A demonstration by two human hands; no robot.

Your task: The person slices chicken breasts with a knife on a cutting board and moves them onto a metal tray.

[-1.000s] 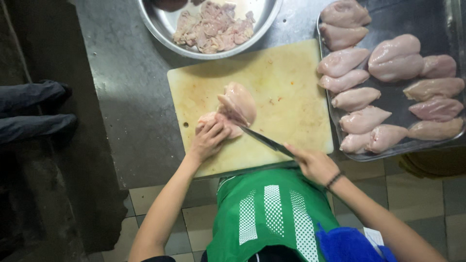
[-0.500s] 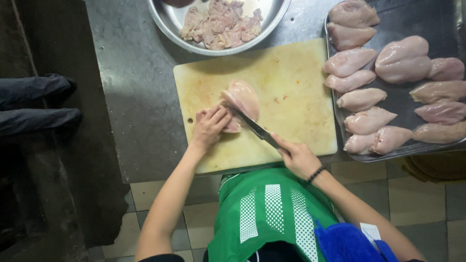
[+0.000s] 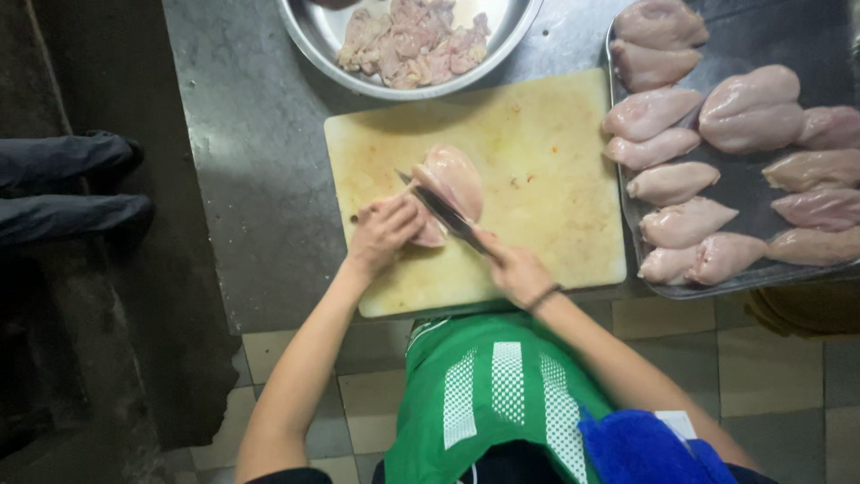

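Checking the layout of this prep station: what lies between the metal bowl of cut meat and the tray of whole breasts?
Only bare steel counter separates bowl and tray, in the head view.

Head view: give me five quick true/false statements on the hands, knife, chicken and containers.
1. The right hand grips a knife. True.
2. The left hand rests on the metal bowl. False: it holds the chicken breast on the cutting board.
3. The tray of whole breasts sits right of the board. True.
4. The bowl is empty. False: it holds cut chicken pieces.
5. The knife blade lies across the breast. True.
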